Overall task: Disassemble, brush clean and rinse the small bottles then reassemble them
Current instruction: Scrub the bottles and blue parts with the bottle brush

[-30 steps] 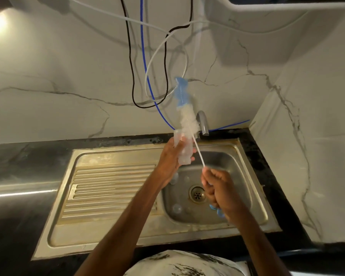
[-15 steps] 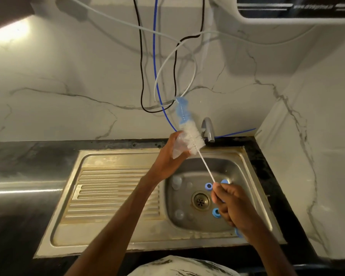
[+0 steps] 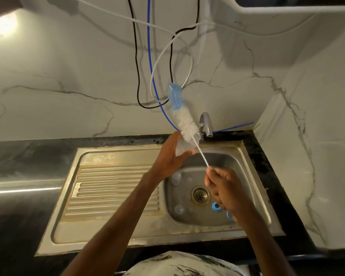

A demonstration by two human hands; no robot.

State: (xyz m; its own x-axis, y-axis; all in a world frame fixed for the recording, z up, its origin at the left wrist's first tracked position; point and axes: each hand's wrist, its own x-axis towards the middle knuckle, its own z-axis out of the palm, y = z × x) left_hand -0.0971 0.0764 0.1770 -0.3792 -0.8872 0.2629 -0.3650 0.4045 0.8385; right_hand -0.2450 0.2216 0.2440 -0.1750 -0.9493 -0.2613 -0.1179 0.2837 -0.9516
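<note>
Steel sink [image 3: 118, 154] below catches drips: left hand [image 3: 167, 156] grips small clear bottle [image 3: 182, 150], right hand [image 3: 225, 188] pinches bottle brush [image 3: 184, 122] by wire handle for scrubbing reach.

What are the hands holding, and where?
The left hand grips a small clear bottle round its side; the right hand holds the brush by the bottom end of its thin white handle.

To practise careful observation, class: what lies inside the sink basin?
Two clear bottles, a drain and two blue caps show; the right hand covers part of one cap and the basin beneath.
</note>
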